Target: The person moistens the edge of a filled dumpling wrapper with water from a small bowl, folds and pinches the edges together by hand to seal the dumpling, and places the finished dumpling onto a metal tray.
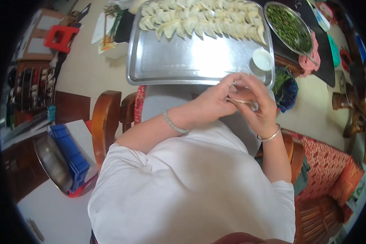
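In front of my chest, both hands pinch the edge of a pale, thin dumpling [240, 100], which is mostly hidden by the fingers. My left hand [209, 101], below which a bead bracelet circles the wrist, has its fingers curled in from the left. From the right, my right hand [261, 106] closes on the same piece, a bangle on its wrist. Just beyond the hands lies a metal tray [171, 61] with rows of folded dumplings [203, 18] along its far side. A small white bowl [263, 59] stands in the tray's near right corner.
An oval metal dish [288, 28] of chopped green filling sits right of the tray, beside a pink cloth [310, 57]. Leafy greens lie in a dark basin [286, 91] lower down. A red stool [60, 38] and a blue crate [71, 156] are on the left.
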A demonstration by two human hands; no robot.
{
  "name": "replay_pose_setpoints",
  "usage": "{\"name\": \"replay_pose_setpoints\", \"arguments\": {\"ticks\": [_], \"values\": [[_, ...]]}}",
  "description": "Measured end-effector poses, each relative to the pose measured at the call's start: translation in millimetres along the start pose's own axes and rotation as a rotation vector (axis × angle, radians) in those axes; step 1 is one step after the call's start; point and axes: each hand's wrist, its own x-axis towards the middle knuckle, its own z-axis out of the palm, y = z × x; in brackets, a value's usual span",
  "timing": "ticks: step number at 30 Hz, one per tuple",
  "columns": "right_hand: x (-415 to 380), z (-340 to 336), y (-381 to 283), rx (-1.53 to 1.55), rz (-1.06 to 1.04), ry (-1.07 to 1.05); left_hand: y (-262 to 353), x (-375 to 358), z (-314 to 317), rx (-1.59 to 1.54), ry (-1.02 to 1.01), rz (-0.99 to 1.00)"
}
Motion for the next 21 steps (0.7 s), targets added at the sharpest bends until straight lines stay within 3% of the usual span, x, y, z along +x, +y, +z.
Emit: {"name": "replay_pose_setpoints", "arguments": {"ticks": [1, 3, 6, 9, 15, 18, 21], "values": [[-0.4, 1.5, -1.4, 0.01, -0.026, -0.002, 1.9, 0.2, 2.3, -0.09, 0.013, 0.009], [-2.7, 3.9, -6.5, 0.274, 0.198, 0.06, 6.0, 0.3, 0.4, -0.141, 0.022, -0.022], [4.7, 2.0, -2.6, 0.294, 0.131, 0.183, 4.6, 1.1, -15.3, -0.187, 0.061, -0.119], [1.8, -2.4, 14.0, 0.457, 0.249, 0.3, 15.4, -2.5, -43.7, 0.134, 0.335, -0.11], [3.8, -4.8, 22.9, 0.536, 0.298, 0.444, 37.1, -6.4, -146.4, 0.155, 0.918, 0.236], [2.2, -3.6, 23.6, 0.53, 0.338, 0.433, 31.8, 1.7, -198.5, 0.184, 1.143, 0.27], [0.9, -3.5, 24.4, 0.468, 0.371, 0.397, 26.2, 12.7, -222.8, 0.162, 1.22, 0.274]]}}
